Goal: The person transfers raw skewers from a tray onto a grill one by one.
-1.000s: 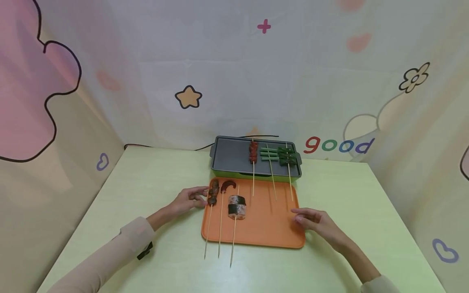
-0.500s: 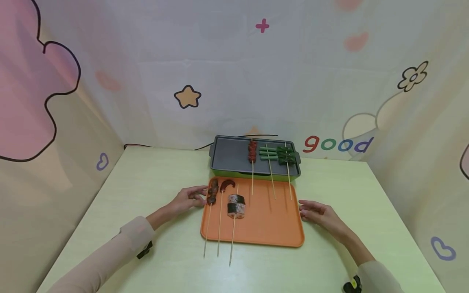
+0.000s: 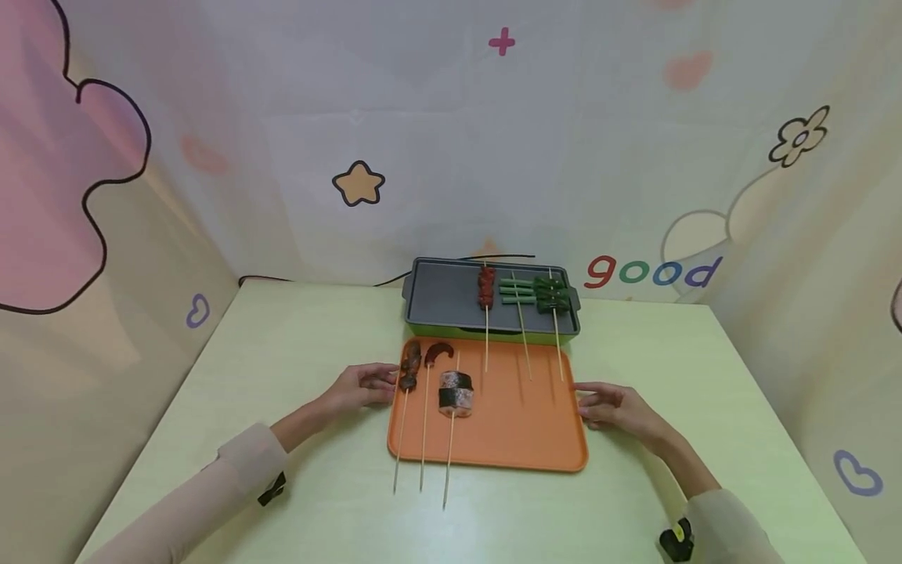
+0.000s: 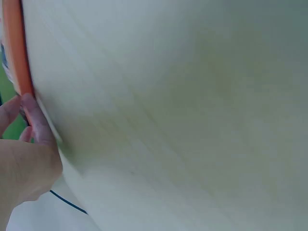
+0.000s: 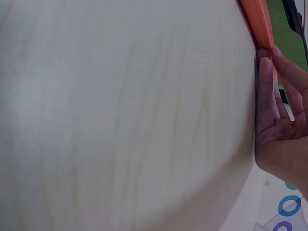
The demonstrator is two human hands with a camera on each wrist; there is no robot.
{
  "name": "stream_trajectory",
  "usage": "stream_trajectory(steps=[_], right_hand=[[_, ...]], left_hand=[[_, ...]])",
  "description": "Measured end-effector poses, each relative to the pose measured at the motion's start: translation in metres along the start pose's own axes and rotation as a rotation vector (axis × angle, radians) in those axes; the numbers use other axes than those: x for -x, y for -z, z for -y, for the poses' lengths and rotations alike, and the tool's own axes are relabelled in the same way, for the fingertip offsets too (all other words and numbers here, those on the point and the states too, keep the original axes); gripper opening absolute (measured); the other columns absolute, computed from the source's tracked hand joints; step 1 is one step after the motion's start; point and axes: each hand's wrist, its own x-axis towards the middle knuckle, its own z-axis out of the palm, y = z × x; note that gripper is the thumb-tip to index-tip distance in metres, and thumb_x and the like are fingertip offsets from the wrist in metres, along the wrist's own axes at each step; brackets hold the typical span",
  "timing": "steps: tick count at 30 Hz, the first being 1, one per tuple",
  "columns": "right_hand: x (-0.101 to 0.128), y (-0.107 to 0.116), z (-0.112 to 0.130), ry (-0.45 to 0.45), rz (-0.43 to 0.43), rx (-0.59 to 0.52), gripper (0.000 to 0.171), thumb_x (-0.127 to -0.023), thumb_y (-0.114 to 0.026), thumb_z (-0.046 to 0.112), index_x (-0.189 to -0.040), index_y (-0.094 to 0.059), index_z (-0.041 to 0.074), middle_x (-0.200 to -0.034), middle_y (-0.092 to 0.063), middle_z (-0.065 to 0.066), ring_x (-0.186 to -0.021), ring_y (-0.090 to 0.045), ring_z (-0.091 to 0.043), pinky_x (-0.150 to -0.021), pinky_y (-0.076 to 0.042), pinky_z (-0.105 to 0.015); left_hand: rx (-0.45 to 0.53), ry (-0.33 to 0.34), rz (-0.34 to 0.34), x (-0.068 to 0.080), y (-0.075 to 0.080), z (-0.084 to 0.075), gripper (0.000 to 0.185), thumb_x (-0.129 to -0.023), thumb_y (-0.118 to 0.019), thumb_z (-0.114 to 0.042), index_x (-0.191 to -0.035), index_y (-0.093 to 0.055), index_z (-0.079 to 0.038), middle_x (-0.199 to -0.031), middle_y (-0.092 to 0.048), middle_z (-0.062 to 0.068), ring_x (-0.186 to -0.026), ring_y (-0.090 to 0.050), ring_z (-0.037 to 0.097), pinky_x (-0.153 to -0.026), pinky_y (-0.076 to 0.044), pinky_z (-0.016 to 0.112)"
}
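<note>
An orange tray (image 3: 521, 439) lies flat on the table in the head view. My left hand (image 3: 362, 387) grips its left rim, and my right hand (image 3: 620, 409) pinches the right rim between thumb and fingers. In the left wrist view, that hand (image 4: 31, 149) has fingers on both sides of the tray's edge (image 4: 17, 53); the right wrist view has the other hand (image 5: 284, 106) likewise at the edge (image 5: 260, 21). On the tray's left part lie a brown meat skewer (image 3: 409, 368), a dark red curled skewer (image 3: 438, 352) and a black-and-white banded skewer (image 3: 456, 394).
Behind the tray stands a green grill with a grey plate (image 3: 444, 294). It bears a red meat skewer (image 3: 486, 288), a green stalk skewer (image 3: 517, 290) and a leafy green skewer (image 3: 552, 296); their sticks overhang the tray. A black cable (image 3: 395, 280) runs along the back.
My right hand has moved from over the tray's right part outward to its right rim and taken hold there. The left hand stays at the left rim. The skewers keep their places.
</note>
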Motion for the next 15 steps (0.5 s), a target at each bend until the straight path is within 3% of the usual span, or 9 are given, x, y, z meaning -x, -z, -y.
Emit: stream_trajectory(steps=[7,15], right_hand=[[0.0,0.002,0.0,-0.041,0.01,-0.048,0.056,-0.101,-0.063,0.01,-0.15,-0.042,-0.008,-0.112,-0.076,0.0,-0.1,-0.072,-0.003,-0.085,-0.061,-0.024],[0.001,-0.001,0.0,-0.032,0.011,-0.056,0.057,-0.101,-0.063,0.008,-0.151,-0.041,-0.009,-0.115,-0.075,-0.005,-0.1,-0.071,-0.002,-0.09,-0.06,-0.026]], left_hand=[[0.055,0.032,0.052,0.042,-0.017,-0.005,0.051,-0.095,-0.066,0.001,-0.144,-0.052,0.006,-0.128,-0.062,0.025,-0.092,-0.071,0.012,-0.083,-0.063,0.032],[0.189,0.101,0.136,0.083,-0.031,-0.001,0.062,-0.092,-0.071,-0.003,-0.148,-0.047,0.004,-0.106,-0.065,0.009,-0.086,-0.074,0.016,-0.073,-0.063,0.029]])
